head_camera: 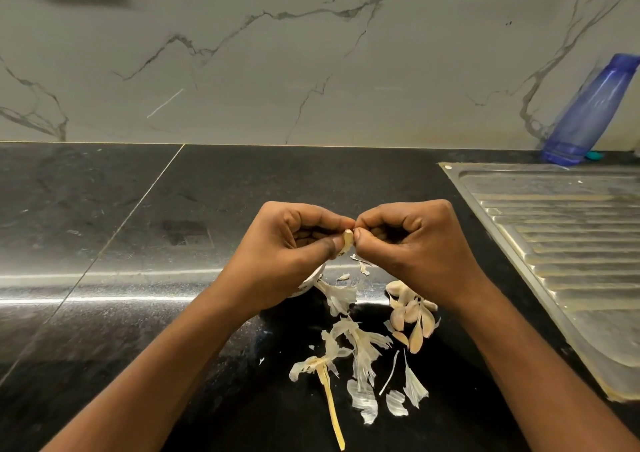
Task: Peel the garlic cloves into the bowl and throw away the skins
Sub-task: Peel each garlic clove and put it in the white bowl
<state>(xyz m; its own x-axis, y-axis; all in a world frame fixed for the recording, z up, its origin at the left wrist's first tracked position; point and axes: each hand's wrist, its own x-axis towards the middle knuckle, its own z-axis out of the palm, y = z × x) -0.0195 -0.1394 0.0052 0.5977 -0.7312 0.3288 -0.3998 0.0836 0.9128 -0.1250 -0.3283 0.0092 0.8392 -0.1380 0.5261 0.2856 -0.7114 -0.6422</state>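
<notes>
My left hand point(287, 244) pinches a small garlic clove point(347, 240) between thumb and forefinger above the black counter. My right hand point(412, 244) meets it from the right, its thumb and fingertip pinched at the clove's top edge. Under my left wrist a white bowl point(311, 280) shows only as a sliver of rim. Several unpeeled cloves point(412, 316) lie in a heap below my right wrist. Papery skins point(360, 347) and a dry garlic stem point(332, 406) are scattered on the counter in front of me.
A steel sink drainboard point(561, 244) fills the right side. A blue plastic bottle point(588, 109) stands at the back right against the marble wall. The black counter point(138, 226) stretches to the left.
</notes>
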